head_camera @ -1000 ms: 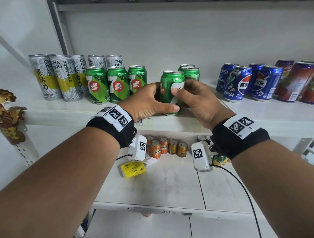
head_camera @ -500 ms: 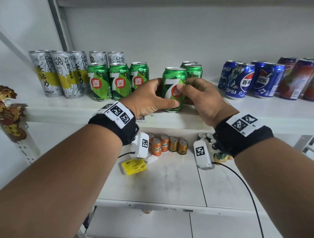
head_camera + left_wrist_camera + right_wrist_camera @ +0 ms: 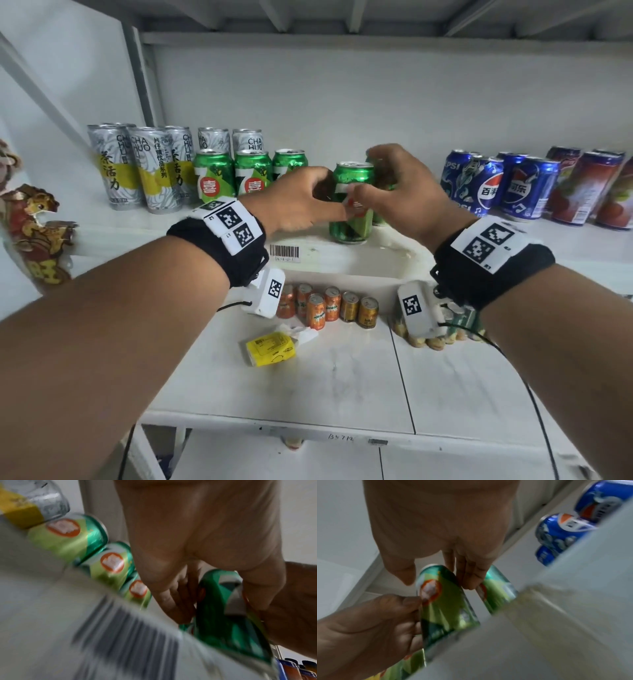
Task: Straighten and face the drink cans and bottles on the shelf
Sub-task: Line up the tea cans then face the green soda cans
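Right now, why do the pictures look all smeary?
Both wrist views are motion-blurred: in the left wrist view the barcode label streaks; in the right wrist view the blue cans smear. The head view is sharper but bends the shelf edge.

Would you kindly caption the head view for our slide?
Both hands, left hand and right hand, grip a green can upright on the white shelf.

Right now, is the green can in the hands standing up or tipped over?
Standing up. The green can sits base-down on the shelf, top rim up, with the left hand and right hand gripping it.
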Tool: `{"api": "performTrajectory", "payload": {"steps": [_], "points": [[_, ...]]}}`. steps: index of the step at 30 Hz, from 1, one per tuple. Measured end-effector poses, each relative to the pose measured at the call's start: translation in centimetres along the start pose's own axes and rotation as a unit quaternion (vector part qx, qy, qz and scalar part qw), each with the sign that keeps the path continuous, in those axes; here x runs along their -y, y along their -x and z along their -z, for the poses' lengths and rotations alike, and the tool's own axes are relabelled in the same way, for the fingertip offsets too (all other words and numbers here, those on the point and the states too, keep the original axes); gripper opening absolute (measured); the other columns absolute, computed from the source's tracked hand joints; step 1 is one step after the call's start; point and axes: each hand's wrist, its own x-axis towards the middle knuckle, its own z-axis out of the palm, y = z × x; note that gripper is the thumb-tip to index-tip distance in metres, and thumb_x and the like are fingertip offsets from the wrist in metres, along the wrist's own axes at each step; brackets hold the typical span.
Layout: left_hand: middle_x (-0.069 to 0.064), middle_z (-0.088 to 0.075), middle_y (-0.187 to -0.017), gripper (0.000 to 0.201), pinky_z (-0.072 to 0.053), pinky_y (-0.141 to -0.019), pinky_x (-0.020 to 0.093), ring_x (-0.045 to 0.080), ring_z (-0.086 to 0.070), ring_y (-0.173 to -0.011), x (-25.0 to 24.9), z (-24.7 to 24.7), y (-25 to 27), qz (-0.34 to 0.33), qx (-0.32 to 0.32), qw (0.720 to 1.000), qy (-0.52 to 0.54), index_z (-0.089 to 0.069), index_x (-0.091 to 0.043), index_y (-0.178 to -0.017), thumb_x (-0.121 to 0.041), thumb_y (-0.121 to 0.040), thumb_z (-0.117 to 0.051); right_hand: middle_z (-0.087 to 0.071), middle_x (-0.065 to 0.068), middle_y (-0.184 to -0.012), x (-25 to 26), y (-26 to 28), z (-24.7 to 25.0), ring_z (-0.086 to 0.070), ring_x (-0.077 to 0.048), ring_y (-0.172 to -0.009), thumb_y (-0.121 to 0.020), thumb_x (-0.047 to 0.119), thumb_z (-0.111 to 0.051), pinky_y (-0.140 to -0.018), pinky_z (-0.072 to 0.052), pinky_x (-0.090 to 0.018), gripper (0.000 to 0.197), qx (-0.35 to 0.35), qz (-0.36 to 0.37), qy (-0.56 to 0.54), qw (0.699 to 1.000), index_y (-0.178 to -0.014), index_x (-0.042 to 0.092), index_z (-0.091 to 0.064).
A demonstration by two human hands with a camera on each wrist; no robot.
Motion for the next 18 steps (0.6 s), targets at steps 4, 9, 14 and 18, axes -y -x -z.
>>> {"api": "performTrajectory", "payload": {"steps": [4, 9, 14, 18], "points": [[-0.012, -0.078, -0.101, 0.03, -0.06, -0.085, 0.037, 0.009, -0.074, -0.094, -1.6, 3.0, -1.0, -0.012, 0.027, 0.985, -0.171, -0.075, -0.023, -0.112, -0.037, -0.087, -0.086, -0.061, -0.002, -0.134, 2.8, -2.1, 1.1, -0.06, -0.019, -0.117, -0.086, 0.042, -0.079, -0.099, -0.049, -0.03, 0.064, 0.077, 0.045, 0.166, 0.982, -0.144, 0.028, -0.057], [-0.015, -0.069, -0.102, 0.03, -0.054, -0.079, 0.022, -0.002, -0.064, -0.088, -1.7, 5.4, -2.9, -0.044, -0.022, 0.959, -0.279, -0.075, -0.024, -0.118, -0.029, -0.089, -0.081, -0.067, 0.005, -0.12, 4.7, -4.7, 1.4, -0.064, -0.018, -0.101, -0.082, 0.042, -0.081, -0.081, -0.052, -0.029, 0.052, 0.175, 0.031, 0.24, 0.954, -0.131, 0.036, -0.065], [-0.012, -0.067, -0.109, 0.032, -0.041, -0.072, 0.013, 0.002, -0.06, -0.089, -1.3, 7.5, -4.6, -0.057, -0.058, 0.943, -0.323, -0.075, -0.023, -0.119, -0.027, -0.087, -0.079, -0.063, 0.011, -0.113, 5.6, -7.6, 0.5, -0.067, -0.012, -0.087, -0.073, 0.048, -0.085, -0.074, -0.062, -0.037, 0.052, 0.201, 0.016, 0.277, 0.939, -0.121, 0.043, -0.065], [-0.006, -0.061, -0.128, 0.044, -0.05, -0.095, 0.031, 0.017, -0.059, -0.117, -1.3, 8.9, -6.2, -0.021, -0.037, 0.927, -0.374, -0.069, -0.024, -0.129, -0.034, -0.088, -0.079, -0.061, 0.011, -0.114, 5.3, -9.9, -0.9, -0.064, -0.017, -0.099, -0.07, 0.046, -0.084, -0.085, -0.06, -0.039, 0.053, 0.193, 0.004, 0.318, 0.928, -0.12, 0.044, -0.065]]}}
